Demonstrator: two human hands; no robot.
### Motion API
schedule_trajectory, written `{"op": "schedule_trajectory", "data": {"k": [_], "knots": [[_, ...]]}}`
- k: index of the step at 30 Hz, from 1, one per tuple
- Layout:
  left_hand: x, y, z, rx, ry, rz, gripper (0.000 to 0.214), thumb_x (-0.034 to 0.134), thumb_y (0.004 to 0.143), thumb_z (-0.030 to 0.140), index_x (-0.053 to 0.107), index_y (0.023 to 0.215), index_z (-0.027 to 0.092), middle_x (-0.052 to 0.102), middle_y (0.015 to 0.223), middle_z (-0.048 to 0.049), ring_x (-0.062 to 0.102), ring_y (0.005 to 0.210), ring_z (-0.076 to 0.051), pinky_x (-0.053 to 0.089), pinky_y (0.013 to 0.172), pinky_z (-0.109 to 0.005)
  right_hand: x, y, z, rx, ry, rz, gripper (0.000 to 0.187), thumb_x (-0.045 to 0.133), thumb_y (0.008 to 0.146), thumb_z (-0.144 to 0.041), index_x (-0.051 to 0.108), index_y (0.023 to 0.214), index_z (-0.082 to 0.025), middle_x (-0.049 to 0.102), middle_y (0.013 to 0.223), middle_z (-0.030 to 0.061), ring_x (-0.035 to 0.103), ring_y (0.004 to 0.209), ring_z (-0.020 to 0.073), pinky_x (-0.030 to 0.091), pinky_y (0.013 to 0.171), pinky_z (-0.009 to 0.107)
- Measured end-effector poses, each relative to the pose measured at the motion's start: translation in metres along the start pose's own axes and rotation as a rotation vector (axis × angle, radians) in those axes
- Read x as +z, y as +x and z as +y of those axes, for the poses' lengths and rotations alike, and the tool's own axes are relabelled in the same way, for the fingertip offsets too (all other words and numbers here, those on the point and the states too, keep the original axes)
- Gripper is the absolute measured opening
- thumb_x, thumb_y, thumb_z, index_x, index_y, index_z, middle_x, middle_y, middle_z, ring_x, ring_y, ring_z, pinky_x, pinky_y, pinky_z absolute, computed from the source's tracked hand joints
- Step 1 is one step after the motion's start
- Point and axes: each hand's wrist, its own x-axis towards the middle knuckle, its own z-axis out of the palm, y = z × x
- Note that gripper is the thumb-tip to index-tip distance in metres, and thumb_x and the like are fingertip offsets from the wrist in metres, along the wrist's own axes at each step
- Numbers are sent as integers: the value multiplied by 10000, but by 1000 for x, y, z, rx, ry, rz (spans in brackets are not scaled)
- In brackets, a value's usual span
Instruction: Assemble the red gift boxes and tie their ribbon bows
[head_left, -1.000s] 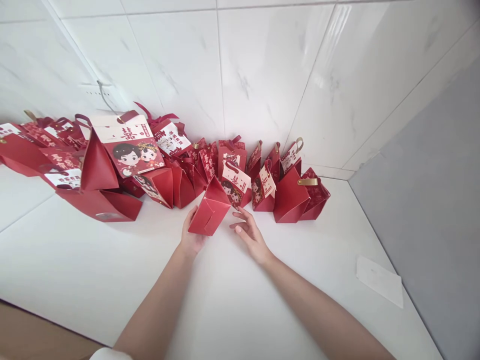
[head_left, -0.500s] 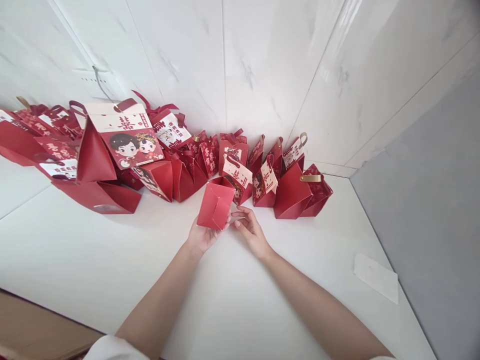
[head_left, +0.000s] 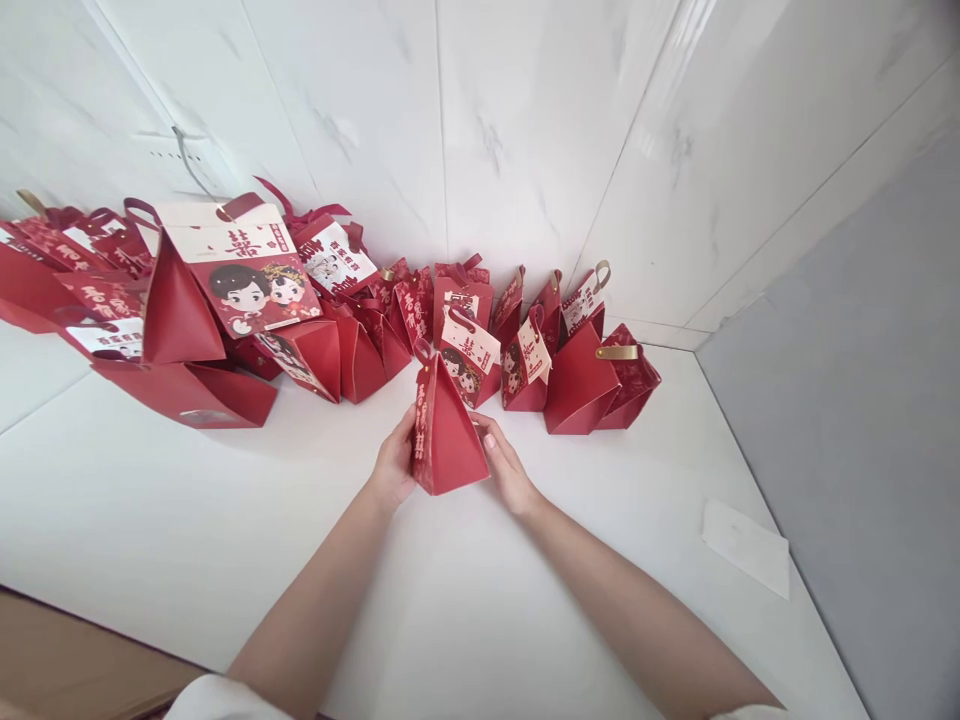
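Note:
A red gift box (head_left: 454,435) with a ribbon loop at its peak is held upright between my two hands, its plain triangular side towards me. My left hand (head_left: 396,462) grips it from the left, the fingers partly hidden behind it. On the other side my right hand (head_left: 506,462) closes round the right edge, thumb in front. Just behind it stand a gift box with a cream flap and a cartoon couple (head_left: 471,355) and a similar small gift box (head_left: 527,370).
Many red gift boxes line the white marbled wall (head_left: 517,130), with a large cartoon-couple box (head_left: 251,290) piled at the left. Boxes with a gold strap (head_left: 619,352) end the row. A white paper piece (head_left: 746,548) lies right, beside a grey panel (head_left: 862,400). Cardboard (head_left: 67,660) shows lower left.
The held gift box has turned from showing its base to standing upright, a little lower and to the right. My right hand has closed onto its right side.

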Motion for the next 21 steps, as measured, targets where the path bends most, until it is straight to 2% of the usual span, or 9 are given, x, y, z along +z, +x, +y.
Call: {"op": "schedule_trajectory", "data": {"k": [2, 4, 7, 9, 11, 13, 17, 21], "knots": [[-1, 2, -2, 90, 13, 69, 399, 596, 865, 490, 654, 1154, 221, 703, 1172, -55, 604, 1198, -293, 507, 1017, -439, 0, -1, -1, -57, -8, -12, 517, 321, 968, -607, 492, 1339, -290, 553, 1370, 45, 502, 1283, 243, 376, 1099, 423], [-4, 5, -2, 239, 45, 141, 428, 559, 885, 520, 628, 1196, 234, 671, 1239, -36, 567, 1243, -267, 478, 1044, -397, 1, 0, 1, -108, -20, 7, 514, 295, 982, -589, 492, 1349, -287, 521, 1415, 39, 443, 1344, 239, 322, 1143, 430], [-14, 5, 2, 422, 151, 227, 441, 559, 879, 539, 617, 1216, 261, 643, 1282, -25, 542, 1264, -254, 459, 1046, -355, 2, 2, 5, -113, -69, 67, 480, 414, 969, -538, 443, 1385, -300, 503, 1432, 40, 448, 1341, 236, 324, 1145, 434], [-20, 4, 6, 486, 253, 191, 437, 589, 854, 545, 654, 1160, 240, 651, 1262, -46, 556, 1239, -271, 464, 1025, -349, 2, 3, 7, -99, -103, 104, 492, 494, 949, -497, 420, 1395, -304, 506, 1427, 46, 462, 1327, 237, 334, 1139, 434], [-24, 3, 10, 513, 319, 97, 466, 605, 831, 560, 674, 1127, 207, 670, 1214, -80, 595, 1174, -292, 486, 978, -364, 3, 2, 6, -108, -120, 149, 471, 469, 964, -483, 416, 1395, -300, 492, 1439, 52, 463, 1327, 234, 321, 1146, 438], [-26, 1, 11, 525, 344, 53, 465, 646, 804, 539, 674, 1122, 200, 696, 1131, -88, 645, 1061, -285, 516, 901, -364, 3, -2, 4, -154, -131, 174, 458, 395, 989, -489, 407, 1403, -295, 457, 1468, 58, 458, 1331, 233, 302, 1154, 443], [-24, -4, 10, 530, 473, 145, 332, 793, 690, 370, 708, 959, 194, 724, 881, -42, 680, 823, -233, 539, 769, -322, 3, -7, 1, -229, -183, 89, 489, 387, 983, -512, 392, 1412, -278, 464, 1458, 75, 467, 1318, 246, 342, 1125, 431], [-21, -8, 7, 502, 611, 114, 317, 821, 638, 310, 731, 902, 160, 738, 882, -55, 687, 842, -249, 556, 783, -335, 3, -5, 3, -135, -274, 53, 365, 403, 995, -446, 488, 1285, -242, 618, 1246, 72, 586, 1149, 228, 456, 997, 395]]}}
